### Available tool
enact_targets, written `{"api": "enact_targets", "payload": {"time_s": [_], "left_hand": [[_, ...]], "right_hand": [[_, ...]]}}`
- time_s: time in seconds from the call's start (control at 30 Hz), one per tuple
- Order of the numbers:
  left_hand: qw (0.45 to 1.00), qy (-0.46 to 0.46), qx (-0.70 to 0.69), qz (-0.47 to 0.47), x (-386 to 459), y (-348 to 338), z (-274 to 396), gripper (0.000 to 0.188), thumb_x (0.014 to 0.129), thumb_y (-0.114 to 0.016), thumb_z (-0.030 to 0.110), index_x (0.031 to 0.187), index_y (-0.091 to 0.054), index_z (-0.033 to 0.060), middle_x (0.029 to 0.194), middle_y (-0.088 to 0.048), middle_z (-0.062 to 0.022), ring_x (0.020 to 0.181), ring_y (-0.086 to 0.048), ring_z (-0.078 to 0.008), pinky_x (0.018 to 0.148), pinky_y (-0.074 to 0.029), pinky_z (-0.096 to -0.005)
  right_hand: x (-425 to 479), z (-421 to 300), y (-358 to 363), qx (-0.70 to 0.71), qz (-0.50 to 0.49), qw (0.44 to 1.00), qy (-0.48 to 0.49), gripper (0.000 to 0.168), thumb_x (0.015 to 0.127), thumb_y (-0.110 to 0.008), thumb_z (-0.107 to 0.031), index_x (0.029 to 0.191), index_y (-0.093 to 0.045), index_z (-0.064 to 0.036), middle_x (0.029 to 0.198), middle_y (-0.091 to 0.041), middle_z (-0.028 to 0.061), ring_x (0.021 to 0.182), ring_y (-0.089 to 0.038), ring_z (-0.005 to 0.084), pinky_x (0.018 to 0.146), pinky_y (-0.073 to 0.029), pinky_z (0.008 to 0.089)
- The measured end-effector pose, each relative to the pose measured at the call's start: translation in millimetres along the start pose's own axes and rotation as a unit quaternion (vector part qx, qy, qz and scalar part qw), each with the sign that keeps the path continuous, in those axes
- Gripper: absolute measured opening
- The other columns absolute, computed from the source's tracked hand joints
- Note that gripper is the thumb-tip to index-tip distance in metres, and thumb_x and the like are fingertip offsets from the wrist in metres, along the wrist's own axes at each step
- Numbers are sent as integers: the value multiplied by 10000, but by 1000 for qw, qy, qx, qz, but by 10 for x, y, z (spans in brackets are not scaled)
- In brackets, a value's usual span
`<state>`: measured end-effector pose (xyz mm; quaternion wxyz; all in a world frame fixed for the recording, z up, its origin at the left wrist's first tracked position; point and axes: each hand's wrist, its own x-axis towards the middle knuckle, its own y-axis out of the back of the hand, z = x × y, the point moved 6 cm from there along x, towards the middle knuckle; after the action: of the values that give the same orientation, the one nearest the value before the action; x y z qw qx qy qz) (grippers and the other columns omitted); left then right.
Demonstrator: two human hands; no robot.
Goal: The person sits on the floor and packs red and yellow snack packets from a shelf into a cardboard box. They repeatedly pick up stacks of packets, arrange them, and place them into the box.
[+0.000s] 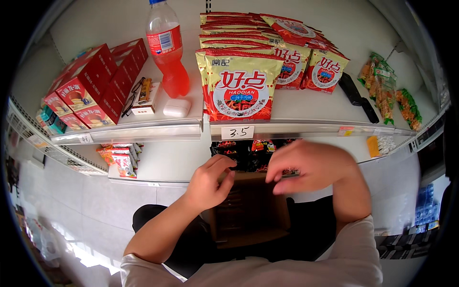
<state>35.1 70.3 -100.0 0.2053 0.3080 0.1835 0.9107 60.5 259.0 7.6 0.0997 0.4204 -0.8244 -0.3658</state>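
Note:
An opened cardboard box stands between my knees, dark inside, with packets dimly visible in it. Above its left edge is my left hand, fingers curled and apart, holding nothing. My right hand, blurred, hovers over the box's right edge with fingers bent; whether it holds anything is unclear. Just beyond the hands, black snack packets lie on the lower shelf, partly hidden by the hands. On the upper shelf, red and yellow Haodian snack bags stand in rows, with one bag lying on top.
The upper shelf holds red boxes, a bottle of red drink, glasses, a white earbud case, a black strap-like object and green-topped packets. Its front edge juts above the lower shelf, where small snack bags stand left.

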Motion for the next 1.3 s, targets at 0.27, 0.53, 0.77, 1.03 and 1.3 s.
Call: {"api": "enact_targets", "payload": {"time_s": [0.27, 0.53, 0.77, 1.03, 1.3], "left_hand": [[1000, -3, -7, -21, 70, -121, -4, 163, 882, -651, -17, 1045, -648, -24, 975, -666, -165, 801, -711, -304, 722, -576, -382], [1000, -13, 10, -25, -41, -96, -4, 162, 876, -663, -5, 1036, -643, -16, 1029, -677, -165, 796, -732, -308, 702, -591, -383], [999, -36, 16, -35, -36, -121, 42, 169, 868, -669, -8, 1036, -651, -10, 1025, -683, -159, 774, -735, -306, 673, -590, -389], [997, -47, 32, -46, -67, -152, 37, 159, 865, -677, 8, 1023, -660, 7, 1006, -692, -135, 767, -739, -293, 645, -586, -392], [998, -33, 16, -55, -54, -214, 13, 153, 875, -672, 10, 1027, -658, 16, 1019, -691, -123, 769, -743, -285, 646, -589, -390]], "right_hand": [[-219, 401, 1722, -566, 484, 664, -60, 638, 878, -735, -185, 1472, -514, -113, 1477, -537, 165, 1377, -499, 339, 1105, -424, 513], [-77, 703, 1051, -574, 467, 668, -83, 629, 865, -707, -158, 1471, -543, -116, 1540, -484, 146, 1430, -443, 359, 1091, -413, 541], [-114, 563, 917, -560, 451, 693, -52, 560, 805, -705, -75, 1356, -637, -148, 1328, -551, 136, 1203, -543, 335, 987, -469, 514], [-257, 621, 850, -484, 405, 774, -52, 379, 841, -686, -80, 1215, -726, -117, 1280, -586, 140, 1206, -547, 335, 968, -522, 447], [-126, 366, 1652, -503, 380, 774, -66, 945, 724, -880, -233, 1547, -432, -110, 1565, -417, 155, 1431, -422, 366, 1169, -410, 456]]}}
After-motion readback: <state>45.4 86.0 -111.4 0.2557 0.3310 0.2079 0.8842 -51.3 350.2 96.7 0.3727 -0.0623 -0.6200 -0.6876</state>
